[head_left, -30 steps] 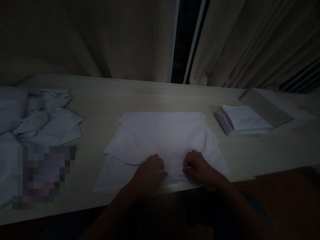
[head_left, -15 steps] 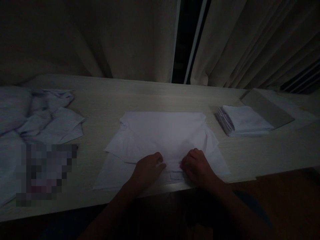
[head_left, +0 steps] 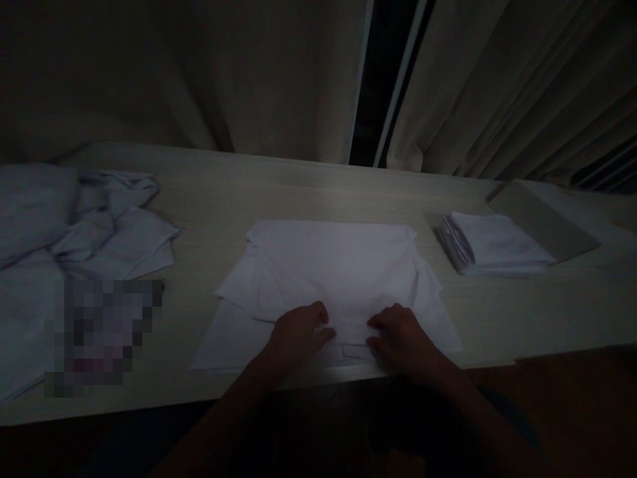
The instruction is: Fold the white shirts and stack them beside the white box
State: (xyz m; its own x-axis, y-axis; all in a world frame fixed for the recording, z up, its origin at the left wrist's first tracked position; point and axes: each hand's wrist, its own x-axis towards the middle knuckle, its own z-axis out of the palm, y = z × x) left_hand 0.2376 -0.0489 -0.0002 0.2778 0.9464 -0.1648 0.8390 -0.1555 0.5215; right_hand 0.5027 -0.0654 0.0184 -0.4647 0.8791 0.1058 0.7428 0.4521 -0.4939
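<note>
A white shirt (head_left: 338, 265) lies partly folded on the pale table, its top part turned down toward me. Short sleeve-like corners stick out on both sides, and a lower layer spreads beneath. At the near folded edge, my left hand (head_left: 301, 332) has its fingers bent, with cloth between thumb and fingers. Opposite it, my right hand (head_left: 401, 335) holds the same edge with curled fingers, thumb slightly apart from them. Dim light hides exactly how tightly each hand grips. A small rectangular seam shows in the cloth between the hands.
Crumpled white garments (head_left: 114, 245) are heaped at left, beside a pixelated patch. On the right sits a folded white stack (head_left: 502, 242), next to a flat grey board (head_left: 547, 219). Beige curtains (head_left: 279, 79) hang behind the table (head_left: 209, 206), whose front edge is close to my arms.
The view has shifted slightly, moving the scene rightward. My right hand's thumb and fingers are a little farther apart, and the fold between my hands lies flatter.
</note>
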